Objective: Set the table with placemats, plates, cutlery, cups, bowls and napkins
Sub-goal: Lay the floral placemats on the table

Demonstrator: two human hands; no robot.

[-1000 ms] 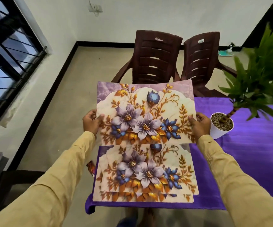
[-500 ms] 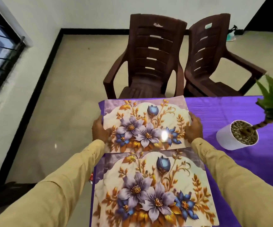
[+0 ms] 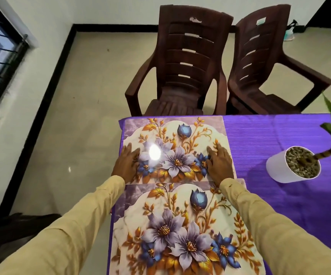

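Observation:
A floral placemat [image 3: 182,135] lies flat at the far left corner of the table, in front of a brown chair. My left hand [image 3: 127,165] rests flat on its left edge with straight fingers. On the mat's right side, my right hand [image 3: 219,163] presses down, fingers spread. Nearer to me lies a stack of matching floral placemats [image 3: 180,235], its far edge touching the first mat.
A purple cloth [image 3: 270,135] covers the table. A white pot with a green plant [image 3: 292,165] stands to the right of the mats. Two brown plastic chairs [image 3: 184,66] stand at the far side. The table's left edge drops to the tiled floor.
The top placemat, held up in both hands a second ago, came down onto the far corner of the table. My hands went from gripping its edges to lying flat on it.

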